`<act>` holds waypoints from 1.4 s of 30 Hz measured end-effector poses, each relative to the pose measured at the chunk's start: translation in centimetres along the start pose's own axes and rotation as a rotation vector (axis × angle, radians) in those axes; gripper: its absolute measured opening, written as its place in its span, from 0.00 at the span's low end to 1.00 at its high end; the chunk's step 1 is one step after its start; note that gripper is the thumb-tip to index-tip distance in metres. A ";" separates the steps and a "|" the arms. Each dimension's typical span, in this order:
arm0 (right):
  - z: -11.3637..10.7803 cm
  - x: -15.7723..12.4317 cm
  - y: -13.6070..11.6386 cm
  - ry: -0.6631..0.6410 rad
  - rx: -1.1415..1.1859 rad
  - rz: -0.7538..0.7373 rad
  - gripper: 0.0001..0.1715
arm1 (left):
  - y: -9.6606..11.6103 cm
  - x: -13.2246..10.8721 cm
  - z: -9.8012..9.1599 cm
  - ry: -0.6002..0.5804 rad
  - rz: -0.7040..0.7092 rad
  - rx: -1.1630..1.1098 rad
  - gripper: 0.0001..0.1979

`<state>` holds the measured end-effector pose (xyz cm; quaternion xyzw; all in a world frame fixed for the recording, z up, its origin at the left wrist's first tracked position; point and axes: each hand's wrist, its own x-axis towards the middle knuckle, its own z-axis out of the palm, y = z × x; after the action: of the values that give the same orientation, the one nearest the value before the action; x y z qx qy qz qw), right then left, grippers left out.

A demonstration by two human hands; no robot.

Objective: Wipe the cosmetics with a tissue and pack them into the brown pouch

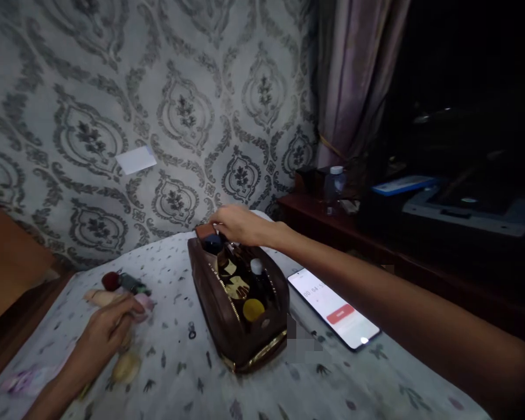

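A dark brown zip-up toiletry bag (214,309) lies open on the patterned sheet, its gold zip edges parted. Inside show a yellow round item (254,310), a white-capped bottle (256,266), gold-coloured pieces (237,288) and a dark round item (212,243). At the bag's far end, my right hand (240,226) has its fingers closed on a small reddish-brown piece (205,231); whether it belongs to the bag is unclear. To the left, my left hand (107,326) curls its fingers on a pink rounded item (144,304), beside a beige item (100,297) and a red-tipped brush (111,281).
A phone (335,309) showing a timer lies right of the bag, under my right forearm. A yellowish round item (126,367) is near my left wrist. Behind stand the patterned wall (184,116) and a dark red ledge (306,210) with a bottle (335,186).
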<state>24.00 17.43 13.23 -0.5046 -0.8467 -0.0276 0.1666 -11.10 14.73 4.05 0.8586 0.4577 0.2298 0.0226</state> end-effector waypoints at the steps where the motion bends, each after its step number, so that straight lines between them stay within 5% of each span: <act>1: -0.1 -0.8 -1.0 0.050 0.007 -0.010 0.13 | -0.3 -0.8 -0.3 0.006 -0.037 0.004 0.14; 7: 1.1 -5.2 -8.4 0.195 0.130 -0.230 0.12 | -2.1 -5.0 -2.4 0.037 -0.252 0.023 0.15; 12: 5.0 -7.4 -13.9 0.180 0.324 -0.406 0.16 | -4.9 -8.4 -3.0 0.132 -0.411 0.034 0.15; 19: 12.9 -5.5 -19.0 -0.063 0.536 -0.207 0.16 | -7.3 -10.8 -3.2 0.214 -0.538 0.048 0.19; 24: 18.2 -2.4 -20.9 -0.090 0.841 0.026 0.22 | -9.4 -11.1 -2.8 0.293 -0.595 0.038 0.17; 28: 21.4 -1.5 -21.8 0.002 0.936 0.133 0.08 | -11.5 -11.2 -2.7 0.408 -0.657 0.034 0.16; 33: 24.1 -2.4 -21.9 0.059 0.878 0.178 0.24 | -13.5 -12.2 -3.7 0.501 -0.696 0.061 0.18; 37: 24.9 -2.7 -21.6 0.023 0.836 0.142 0.26 | -12.7 -13.7 -3.7 0.439 -0.643 0.132 0.17; 42: 25.1 -2.7 -21.5 0.018 0.835 0.114 0.24 | -9.5 -14.2 -1.8 0.180 -0.496 0.220 0.13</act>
<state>0.25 10.06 -8.63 -0.4394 -0.7545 0.3228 0.3654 -25.95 8.61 -2.02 0.6939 0.6760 0.2415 -0.0560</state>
